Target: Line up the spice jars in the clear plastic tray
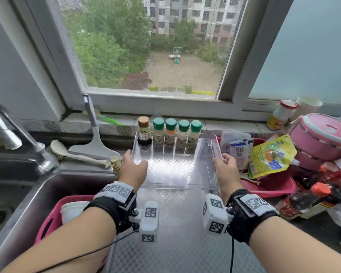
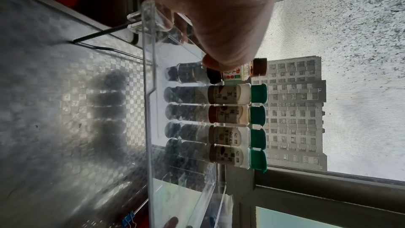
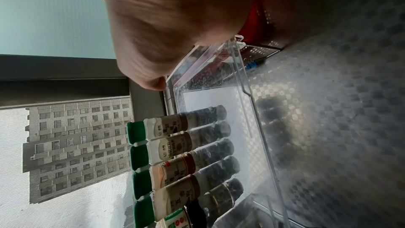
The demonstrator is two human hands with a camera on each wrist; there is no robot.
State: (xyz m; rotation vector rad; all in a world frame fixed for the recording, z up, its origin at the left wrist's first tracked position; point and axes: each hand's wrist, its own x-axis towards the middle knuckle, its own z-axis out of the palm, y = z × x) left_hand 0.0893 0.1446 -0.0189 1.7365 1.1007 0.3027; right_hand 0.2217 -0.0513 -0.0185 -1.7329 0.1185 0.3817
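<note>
At the tray's 9 o'clock wall: left hand (image 1: 133, 170) is gripping the clear plastic tray (image 1: 209, 172).
At its 3 o'clock wall: right hand (image 1: 227, 174) is gripping too.
Along its 12 o'clock edge: four green-capped spice jars (image 1: 177, 133) are standing beside a brown-capped sauce bottle (image 1: 144, 131).

A steel sink (image 1: 47, 186) with a faucet (image 1: 6, 131), a scrub brush (image 1: 71, 152) and a squeegee (image 1: 96, 142) lies to the left, a pink basket (image 1: 49, 219) standing in it. To the right sit a yellow-green pouch (image 1: 270, 156), a pink lidded container (image 1: 323, 134), a red tray (image 1: 274, 186) and red-capped bottles (image 1: 311, 198). Beyond, a window (image 1: 152, 44) shows trees and an apartment block.
</note>
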